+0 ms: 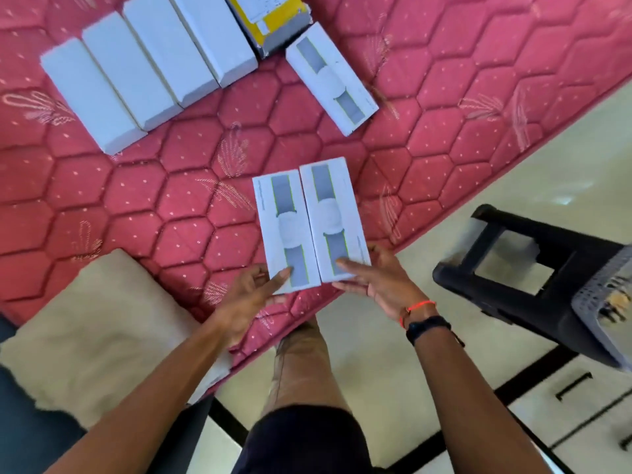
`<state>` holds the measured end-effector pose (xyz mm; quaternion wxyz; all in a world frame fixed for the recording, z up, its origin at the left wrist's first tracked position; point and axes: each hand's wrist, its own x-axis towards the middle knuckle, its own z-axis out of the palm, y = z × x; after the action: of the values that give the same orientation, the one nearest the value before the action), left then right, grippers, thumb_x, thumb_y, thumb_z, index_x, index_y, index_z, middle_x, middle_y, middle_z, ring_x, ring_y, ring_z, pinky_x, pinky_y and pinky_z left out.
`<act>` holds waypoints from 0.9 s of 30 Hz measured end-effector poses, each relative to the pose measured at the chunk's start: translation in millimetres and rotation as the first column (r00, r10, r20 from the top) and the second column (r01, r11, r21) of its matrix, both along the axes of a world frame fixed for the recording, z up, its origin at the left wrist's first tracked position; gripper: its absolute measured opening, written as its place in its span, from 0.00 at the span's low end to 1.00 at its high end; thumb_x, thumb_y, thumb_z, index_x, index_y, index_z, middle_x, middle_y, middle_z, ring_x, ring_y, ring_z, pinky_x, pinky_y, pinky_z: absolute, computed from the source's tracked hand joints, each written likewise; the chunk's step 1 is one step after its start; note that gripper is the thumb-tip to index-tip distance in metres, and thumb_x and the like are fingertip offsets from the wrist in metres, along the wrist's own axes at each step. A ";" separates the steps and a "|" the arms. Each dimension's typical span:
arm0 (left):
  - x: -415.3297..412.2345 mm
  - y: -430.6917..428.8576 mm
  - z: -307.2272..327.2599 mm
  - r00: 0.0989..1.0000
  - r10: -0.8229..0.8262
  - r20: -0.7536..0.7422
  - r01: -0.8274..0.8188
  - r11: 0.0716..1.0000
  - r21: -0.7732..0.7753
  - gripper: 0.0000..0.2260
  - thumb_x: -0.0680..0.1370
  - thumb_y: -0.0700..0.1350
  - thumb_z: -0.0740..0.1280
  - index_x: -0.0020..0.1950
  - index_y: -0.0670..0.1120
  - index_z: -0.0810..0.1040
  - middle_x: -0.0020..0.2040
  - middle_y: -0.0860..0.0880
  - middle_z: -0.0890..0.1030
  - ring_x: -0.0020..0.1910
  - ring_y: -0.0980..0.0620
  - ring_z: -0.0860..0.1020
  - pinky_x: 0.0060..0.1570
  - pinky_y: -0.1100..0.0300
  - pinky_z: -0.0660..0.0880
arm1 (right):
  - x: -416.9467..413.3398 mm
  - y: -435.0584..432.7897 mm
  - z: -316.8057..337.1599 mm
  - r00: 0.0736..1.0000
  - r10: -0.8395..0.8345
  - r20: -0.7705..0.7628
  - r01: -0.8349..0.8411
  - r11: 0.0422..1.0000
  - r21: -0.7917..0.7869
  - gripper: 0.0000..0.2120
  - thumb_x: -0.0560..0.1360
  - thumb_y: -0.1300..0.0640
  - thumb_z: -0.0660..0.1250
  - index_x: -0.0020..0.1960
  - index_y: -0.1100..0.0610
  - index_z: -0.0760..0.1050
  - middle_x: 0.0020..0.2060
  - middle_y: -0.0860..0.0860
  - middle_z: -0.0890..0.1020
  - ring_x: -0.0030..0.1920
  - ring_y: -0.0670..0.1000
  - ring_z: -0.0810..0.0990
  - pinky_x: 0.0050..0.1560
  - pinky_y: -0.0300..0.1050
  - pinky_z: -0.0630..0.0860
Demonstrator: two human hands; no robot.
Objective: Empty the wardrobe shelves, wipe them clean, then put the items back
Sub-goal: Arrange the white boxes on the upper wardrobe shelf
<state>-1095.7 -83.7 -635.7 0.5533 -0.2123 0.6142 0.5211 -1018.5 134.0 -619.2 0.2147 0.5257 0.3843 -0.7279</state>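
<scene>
Both hands, left hand (254, 289) and right hand (378, 280), each pinch one watch box, left box (285, 230) and right box (333, 222), side by side above a red mattress (154, 206).

Two long white watch boxes, the left watch box (286, 230) and the right watch box (333, 222), lie side by side with their long edges touching, printed faces up, each showing a grey-blue strap and a pale round dial. Their near ends sit at the edge of the red quilted mattress (143, 206). A third watch box (331, 78) of the same print lies apart, farther back, turned at an angle. A row of four plain white boxes (143, 70) lies packed edge to edge at the far left. A yellow box (270, 18), partly cut off by the frame, lies beside the row's last box.
</scene>
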 end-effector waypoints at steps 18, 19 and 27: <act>109.3 42.3 148.0 0.774 -0.563 -0.289 0.609 0.787 0.098 0.08 0.77 0.43 0.70 0.55 0.48 0.83 0.47 0.53 0.86 0.45 0.57 0.84 0.42 0.68 0.79 | 238.7 -70.5 145.5 0.799 -0.567 -0.200 0.593 0.799 0.101 0.27 0.72 0.70 0.71 0.67 0.60 0.65 0.56 0.59 0.82 0.53 0.60 0.83 0.53 0.60 0.81; 119.4 45.7 153.7 0.751 -0.583 -0.309 0.636 0.765 0.103 0.08 0.76 0.43 0.70 0.55 0.47 0.83 0.47 0.52 0.86 0.46 0.55 0.83 0.44 0.66 0.80 | 253.9 -76.5 147.9 0.776 -0.593 -0.215 0.621 0.777 0.101 0.26 0.73 0.70 0.71 0.67 0.59 0.66 0.57 0.60 0.82 0.54 0.60 0.83 0.53 0.60 0.81; 235.7 54.5 180.2 0.415 -0.805 -0.425 0.906 0.407 0.114 0.16 0.71 0.55 0.74 0.54 0.48 0.85 0.45 0.41 0.80 0.44 0.46 0.78 0.52 0.45 0.78 | 400.5 -157.7 167.2 0.496 -0.807 -0.320 0.866 0.486 0.117 0.31 0.69 0.66 0.73 0.69 0.58 0.66 0.61 0.61 0.80 0.58 0.61 0.81 0.54 0.60 0.80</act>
<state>-860.0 -29.2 -455.5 0.6675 0.3152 0.6152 0.2768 -618.0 -23.7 -452.0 -0.2849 0.5847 0.1913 -0.7351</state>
